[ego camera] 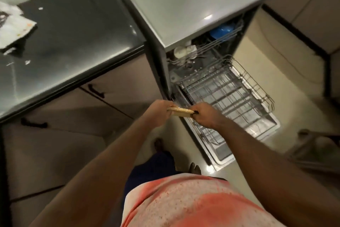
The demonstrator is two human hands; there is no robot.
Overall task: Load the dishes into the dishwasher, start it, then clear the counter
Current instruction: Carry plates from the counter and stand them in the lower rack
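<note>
Between your hands sits a flat tan plate (181, 111); your left hand (159, 111) and right hand (206, 114) each grip one edge, by the lower rack (227, 93).

Dim, warm light comes from overhead. A glare spot sits on the dishwasher top (207, 17), a dull sheen on the black counter (73, 46). My left hand (158, 110), right hand (206, 115) and the tan plate (181, 112) they grip look soft; frame edges bend and smear.
</note>
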